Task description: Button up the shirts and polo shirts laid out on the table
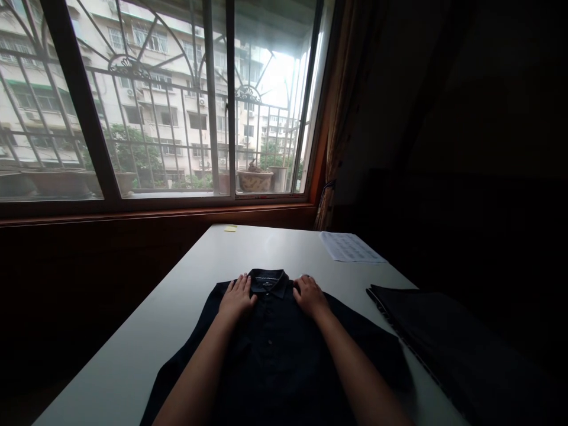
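Note:
A dark polo shirt [270,355] lies spread flat on a white table [186,296], front side up, collar [267,282] pointing away from me. My left hand [237,297] rests palm down on the shirt's left shoulder beside the collar, fingers stretched out. My right hand [309,294] lies on the right shoulder beside the collar, its fingers slightly curled against the cloth. Neither hand lifts the fabric.
A dark folded item [444,337] lies on the table's right side. A printed sheet of paper [350,247] sits at the far right, a small yellow note [230,228] at the far edge. A barred window [168,100] and a curtain [339,112] stand beyond.

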The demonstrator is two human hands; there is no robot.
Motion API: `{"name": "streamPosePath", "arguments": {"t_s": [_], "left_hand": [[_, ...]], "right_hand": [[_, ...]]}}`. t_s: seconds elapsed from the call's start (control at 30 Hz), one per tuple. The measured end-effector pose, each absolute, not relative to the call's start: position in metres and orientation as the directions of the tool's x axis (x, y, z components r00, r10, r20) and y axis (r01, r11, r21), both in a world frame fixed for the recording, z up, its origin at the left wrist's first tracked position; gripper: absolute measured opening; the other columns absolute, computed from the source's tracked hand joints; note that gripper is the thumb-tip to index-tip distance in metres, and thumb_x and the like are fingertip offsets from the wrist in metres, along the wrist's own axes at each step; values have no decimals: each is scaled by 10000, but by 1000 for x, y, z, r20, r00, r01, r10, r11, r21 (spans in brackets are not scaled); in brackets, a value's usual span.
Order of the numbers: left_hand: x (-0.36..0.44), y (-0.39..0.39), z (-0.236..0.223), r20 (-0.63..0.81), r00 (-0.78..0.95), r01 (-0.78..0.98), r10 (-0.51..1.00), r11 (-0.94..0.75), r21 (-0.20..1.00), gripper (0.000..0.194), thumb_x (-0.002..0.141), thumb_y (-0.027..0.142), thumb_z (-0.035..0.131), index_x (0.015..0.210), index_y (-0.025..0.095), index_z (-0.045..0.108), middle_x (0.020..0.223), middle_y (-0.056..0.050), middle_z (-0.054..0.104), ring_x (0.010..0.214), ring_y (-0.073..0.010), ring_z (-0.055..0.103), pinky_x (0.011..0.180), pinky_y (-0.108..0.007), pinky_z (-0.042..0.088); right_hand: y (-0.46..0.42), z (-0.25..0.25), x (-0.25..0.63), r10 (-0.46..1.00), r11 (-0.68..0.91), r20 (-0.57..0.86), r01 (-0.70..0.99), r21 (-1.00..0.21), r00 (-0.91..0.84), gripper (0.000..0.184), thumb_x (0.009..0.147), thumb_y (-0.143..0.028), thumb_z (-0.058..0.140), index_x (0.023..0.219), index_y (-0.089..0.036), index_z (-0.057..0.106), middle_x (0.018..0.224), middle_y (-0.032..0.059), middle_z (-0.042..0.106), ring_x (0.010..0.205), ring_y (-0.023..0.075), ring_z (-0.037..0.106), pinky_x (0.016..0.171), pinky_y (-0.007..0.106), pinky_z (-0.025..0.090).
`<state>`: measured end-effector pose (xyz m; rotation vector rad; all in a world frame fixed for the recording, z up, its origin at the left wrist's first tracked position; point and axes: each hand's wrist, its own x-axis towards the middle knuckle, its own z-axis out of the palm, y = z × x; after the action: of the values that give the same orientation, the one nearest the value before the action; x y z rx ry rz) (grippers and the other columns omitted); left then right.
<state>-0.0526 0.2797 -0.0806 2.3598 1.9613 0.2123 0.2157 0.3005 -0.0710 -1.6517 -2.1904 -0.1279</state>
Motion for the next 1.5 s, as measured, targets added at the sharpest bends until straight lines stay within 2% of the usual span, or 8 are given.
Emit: {"name": "streamPosePath", "arguments": {"t_s": [0.47, 0.6, 0.77, 0.9, 1.07, 1.27, 1.4, 1.5], "left_hand": [[-53, 306, -76, 51, 163, 978, 985, -168, 126, 723, 970, 499, 264, 1574, 108, 201, 1647, -100, 126, 1532, -244, 110, 1235, -455, 119], [-53, 309, -77, 55, 162, 978, 985, -168, 125, 715, 972, 496, 267, 1576, 119, 195, 1649, -95, 128, 1533, -246, 100, 1236, -450, 107], [-54, 312, -82, 53, 155, 980, 986, -160, 120, 723, 966, 507, 276, 1572, 118, 209, 1648, -94, 133, 1533, -251, 100, 1235, -449, 108], [-55, 313, -84, 58, 157, 979, 986, -163, 124, 715, 967, 500, 280, 1572, 126, 210, 1650, -87, 117, 1535, -245, 92, 1235, -452, 99], [-55, 312, -83, 71, 161, 975, 984, -170, 144, 706, 969, 479, 303, 1570, 120, 213, 1648, -97, 131, 1532, -253, 107, 1234, -455, 109], [-56, 308, -75, 121, 172, 958, 978, -195, 212, 701, 960, 431, 373, 1565, 112, 218, 1638, -122, 189, 1520, -275, 167, 1223, -486, 179], [-52, 296, -54, 229, 196, 930, 954, -254, 264, 605, 978, 374, 355, 1537, 150, 291, 1621, -118, 267, 1508, -284, 214, 1211, -515, 222], [-26, 277, -40, 315, 317, 877, 895, -403, 263, 495, 967, 273, 363, 1445, 183, 456, 1570, -84, 375, 1498, -260, 240, 1237, -494, 179]], "right_hand": [[335, -71, 218, 907, 338, 334, 916, -214, -257, 216, 936, -288, 514, 1094, -213, 641, 1159, 98, 600, 1114, 255, 512, 1012, 381, 396], [335, -72, 226, 889, 401, 334, 883, -243, -312, 267, 943, -266, 498, 1148, -199, 655, 1181, 103, 615, 1132, 248, 530, 1046, 382, 402], [313, -73, 263, 841, 522, 320, 808, -272, -435, 338, 938, -268, 510, 1246, -224, 644, 1325, 62, 606, 1259, 210, 519, 1121, 342, 378], [290, -74, 309, 846, 521, 303, 804, -288, -439, 390, 963, -299, 460, 1310, -221, 618, 1412, 63, 565, 1314, 211, 498, 1151, 370, 362], [271, -77, 355, 914, 370, 248, 910, -188, -320, 419, 985, -322, 414, 1361, -249, 585, 1444, 45, 545, 1335, 213, 479, 1159, 379, 348], [256, -75, 378, 966, 116, 243, 987, -113, -86, 434, 969, -332, 467, 1380, -221, 552, 1350, 136, 582, 1250, 314, 507, 1036, 465, 414], [248, -66, 389, 978, 1, 209, 996, -94, 19, 360, 934, -418, 553, 1199, -196, 655, 1205, 182, 618, 1135, 355, 553, 899, 465, 460], [248, -59, 394, 984, -40, 167, 994, -102, 57, 285, 891, -435, 615, 982, -177, 694, 1075, 181, 654, 1046, 357, 594, 838, 448, 462]]}}
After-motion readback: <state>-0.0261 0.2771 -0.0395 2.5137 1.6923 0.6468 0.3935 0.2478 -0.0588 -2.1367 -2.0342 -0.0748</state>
